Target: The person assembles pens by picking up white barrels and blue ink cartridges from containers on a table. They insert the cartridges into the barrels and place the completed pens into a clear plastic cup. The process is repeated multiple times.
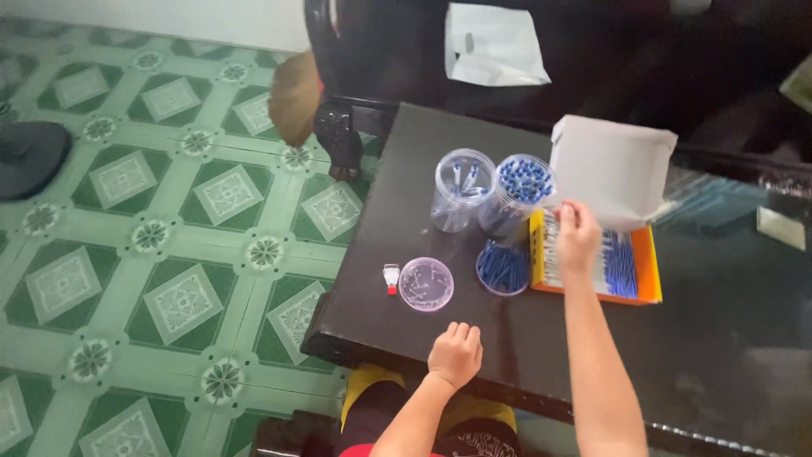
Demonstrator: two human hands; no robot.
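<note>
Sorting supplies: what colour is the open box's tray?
Orange and yellow tray, holding blue pens; head view shows it best.

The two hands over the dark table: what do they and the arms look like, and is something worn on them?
Both arms are bare up to the frame edge: no sleeves show. The left hand and the right hand wear no gloves; no ring, watch or bracelet can be seen. Fine details are too small to tell.

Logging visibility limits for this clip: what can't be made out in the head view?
- Right hand: fingertips curl into the orange box; whether they pinch a pen is hidden.
- Left hand: palm faces down on the dark table, so anything beneath is hidden.
- Small red-and-white item: too small to identify.
- Table's right side: glare washes out detail.
</note>
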